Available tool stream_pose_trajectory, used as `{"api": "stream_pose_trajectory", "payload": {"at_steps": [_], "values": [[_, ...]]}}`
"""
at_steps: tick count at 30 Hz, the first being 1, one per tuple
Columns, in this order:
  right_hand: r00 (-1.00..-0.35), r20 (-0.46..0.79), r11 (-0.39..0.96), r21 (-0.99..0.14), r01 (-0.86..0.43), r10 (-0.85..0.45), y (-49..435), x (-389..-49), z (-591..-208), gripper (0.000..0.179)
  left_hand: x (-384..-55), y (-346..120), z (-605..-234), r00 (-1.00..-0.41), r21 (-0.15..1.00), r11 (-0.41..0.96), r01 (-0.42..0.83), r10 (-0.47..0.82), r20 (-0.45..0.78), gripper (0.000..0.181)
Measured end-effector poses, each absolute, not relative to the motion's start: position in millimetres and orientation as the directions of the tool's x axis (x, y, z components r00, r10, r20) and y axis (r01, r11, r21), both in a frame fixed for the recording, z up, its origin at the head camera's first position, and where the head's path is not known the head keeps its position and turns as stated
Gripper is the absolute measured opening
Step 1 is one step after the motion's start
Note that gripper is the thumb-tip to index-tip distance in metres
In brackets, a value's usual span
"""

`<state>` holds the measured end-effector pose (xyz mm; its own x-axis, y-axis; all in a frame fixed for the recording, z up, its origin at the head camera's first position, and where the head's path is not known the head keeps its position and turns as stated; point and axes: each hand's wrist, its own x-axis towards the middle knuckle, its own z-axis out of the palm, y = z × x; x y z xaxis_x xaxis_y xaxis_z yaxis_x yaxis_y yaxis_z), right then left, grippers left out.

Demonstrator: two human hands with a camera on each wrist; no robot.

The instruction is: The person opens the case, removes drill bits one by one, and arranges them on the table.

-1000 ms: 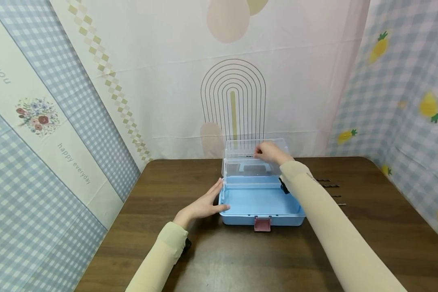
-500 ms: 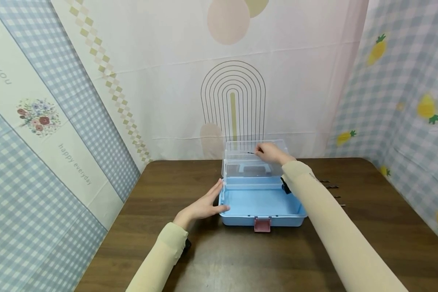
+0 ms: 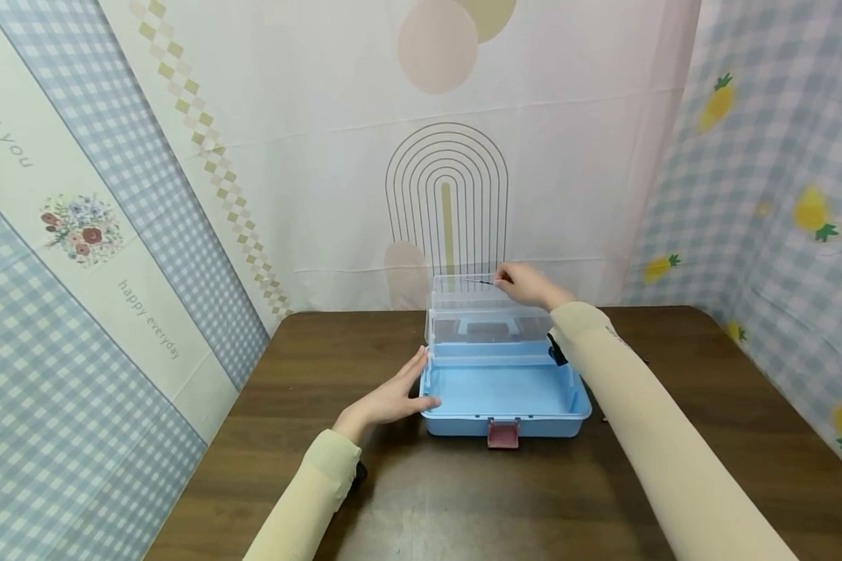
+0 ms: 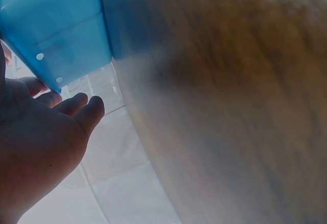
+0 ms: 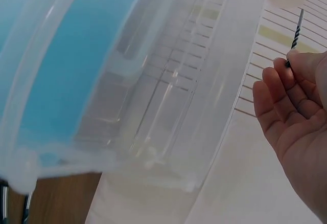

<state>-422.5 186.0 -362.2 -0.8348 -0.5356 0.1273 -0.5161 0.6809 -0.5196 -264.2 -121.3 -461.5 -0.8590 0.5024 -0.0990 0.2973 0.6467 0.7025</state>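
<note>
A blue plastic storage box (image 3: 456, 426) with a pink latch (image 3: 503, 433) stands open on the table. Its clear tray section (image 3: 456, 326) is raised at the back. My left hand (image 3: 389, 401) rests against the box's left side, fingers extended along the outer wall and thumb over the rim. Between thumb and fingertips, my right hand (image 3: 528, 285) pinches a thin twist drill bit (image 5: 296, 34) by one end. That bit is above the raised clear section, its free end pointing left in the head view.
The brown wooden table (image 3: 309, 366) meets a patterned cloth backdrop (image 3: 337, 195) behind the box. More dark drill bits (image 5: 26, 207) lie on the table right of the box, mostly hidden by my right forearm in the head view.
My right hand has lifted slightly with the drill bit, up toward the top of the clear section. The forearm now covers most of the bits on the table. My left hand has stayed put.
</note>
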Motion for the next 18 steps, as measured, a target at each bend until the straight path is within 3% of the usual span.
{"api": "stream_pose_trajectory", "payload": {"at_steps": [18], "values": [[-0.848, 0.170, 0.694, -0.507, -0.511, -0.501, 259.3, -410.7, -341.8, 0.017, -265.7, -123.4, -461.7, -0.859, 0.681, 0.660, 0.318, 0.504, -0.088, 0.096]]}}
